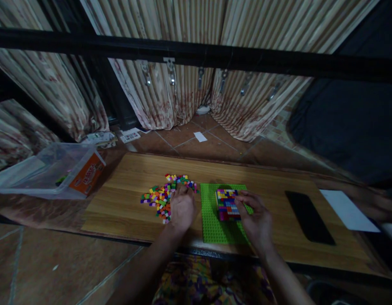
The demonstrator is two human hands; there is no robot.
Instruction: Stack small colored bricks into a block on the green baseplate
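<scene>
A green baseplate (pixel 211 220) lies on a low wooden board (pixel 126 203). On it stands a stacked block of small multicoloured bricks (pixel 227 204). My right hand (pixel 256 218) rests on the plate with its fingers curled against the block's right side. A loose pile of small coloured bricks (pixel 162 195) lies left of the plate. My left hand (pixel 182 207) lies palm down on the right edge of that pile, fingers bent into the bricks; what they pinch is hidden.
A clear plastic tub (pixel 52 171) with an orange label lies tipped at the left. A black phone (pixel 308 217) and a white sheet (pixel 348 209) sit at the board's right end. Curtains and a black rail stand behind; tiled floor surrounds.
</scene>
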